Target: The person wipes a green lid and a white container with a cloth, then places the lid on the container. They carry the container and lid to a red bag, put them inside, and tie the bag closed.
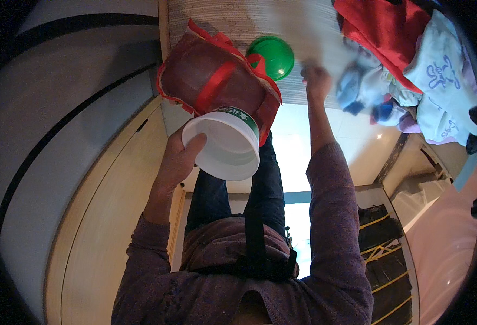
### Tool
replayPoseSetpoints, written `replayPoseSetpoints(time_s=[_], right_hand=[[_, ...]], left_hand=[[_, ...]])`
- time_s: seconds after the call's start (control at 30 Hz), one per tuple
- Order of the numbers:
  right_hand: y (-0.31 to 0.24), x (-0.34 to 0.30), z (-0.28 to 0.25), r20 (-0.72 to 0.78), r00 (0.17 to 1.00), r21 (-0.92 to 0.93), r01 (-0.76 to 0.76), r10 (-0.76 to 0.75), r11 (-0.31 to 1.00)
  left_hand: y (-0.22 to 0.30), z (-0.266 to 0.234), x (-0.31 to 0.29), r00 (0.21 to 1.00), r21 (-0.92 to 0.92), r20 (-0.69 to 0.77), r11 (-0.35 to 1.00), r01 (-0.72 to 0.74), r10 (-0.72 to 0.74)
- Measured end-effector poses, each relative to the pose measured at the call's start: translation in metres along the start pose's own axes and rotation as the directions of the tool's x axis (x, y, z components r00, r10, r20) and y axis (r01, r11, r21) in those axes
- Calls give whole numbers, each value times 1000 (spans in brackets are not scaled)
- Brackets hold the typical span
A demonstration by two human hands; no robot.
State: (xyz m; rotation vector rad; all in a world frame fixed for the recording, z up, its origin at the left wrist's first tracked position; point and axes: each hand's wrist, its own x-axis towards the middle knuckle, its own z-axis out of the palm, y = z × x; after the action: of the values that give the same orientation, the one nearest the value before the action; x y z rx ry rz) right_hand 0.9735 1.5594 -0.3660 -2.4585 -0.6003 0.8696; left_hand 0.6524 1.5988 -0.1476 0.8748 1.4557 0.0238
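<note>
My left hand (180,157) grips the rim of a white plastic tub (216,143), thumb over the edge. The tub has a green printed band and is tilted so its inside shows, with nothing visible in it. Behind it a bag (192,70) with dark see-through panels and red trim lies at the surface's near edge. To the right of the bag sits a round green plastic lid or shallow bowl (278,58). My right hand (318,82) is held above the surface, right of the green piece. Its fingers are closed, and what they may hold is blurred.
Crumpled clothes are piled at the right: a red garment (382,35), a light blue one (438,81) and smaller pieces like socks (352,84). They rest on a striped surface (238,21). A pale wooden panel (108,216) stands left; a black bundle with yellow straps (384,260) lies lower right.
</note>
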Motion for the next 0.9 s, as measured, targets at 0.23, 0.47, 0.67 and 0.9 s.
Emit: replayPoseSetpoints(time_s=[0.23, 0.47, 0.67, 0.9], right_hand=[[-35, -4, 11, -217, 760, -309, 541, -612, 782], [-60, 10, 26, 116, 773, -499, 589, -624, 636], [-68, 11, 25, 160, 815, -569, 537, -557, 623], [-40, 17, -19, -23, 854, -247, 499, -520, 830]], left_hand=[[5, 0, 4, 998, 62, 59, 998, -16, 12], [3, -1, 8, 996, 73, 73, 996, -54, 49], [1, 0, 13, 994, 43, 94, 997, -57, 53], [9, 2, 17, 988, 11, 140, 998, -66, 64]])
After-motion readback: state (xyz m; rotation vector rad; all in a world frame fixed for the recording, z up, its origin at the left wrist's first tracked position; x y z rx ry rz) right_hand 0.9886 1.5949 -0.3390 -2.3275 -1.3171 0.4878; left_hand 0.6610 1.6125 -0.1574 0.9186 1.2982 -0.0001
